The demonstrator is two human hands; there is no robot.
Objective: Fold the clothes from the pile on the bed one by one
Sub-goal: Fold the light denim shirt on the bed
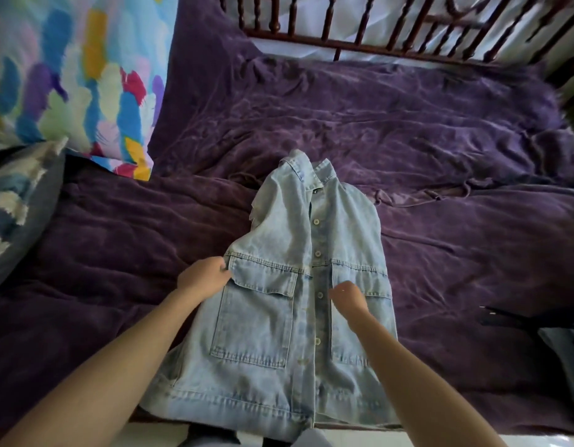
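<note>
Our denim shirt (256, 324) lies buttons up at the near edge of the bed (456, 285). Our left hand (203, 276) pinches its left side, and our right hand (347, 296) rests curled on the right pocket; whether it grips, we cannot tell. Next, we think, we fold the left side toward the buttons.

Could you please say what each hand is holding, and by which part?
The left hand pinches the denim shirt at its side edge, beside the pocket flap; whether the right hand grips is unclear.

Left grip (205, 279) pinches closed; right grip (347, 296) hold is unclear.
</note>
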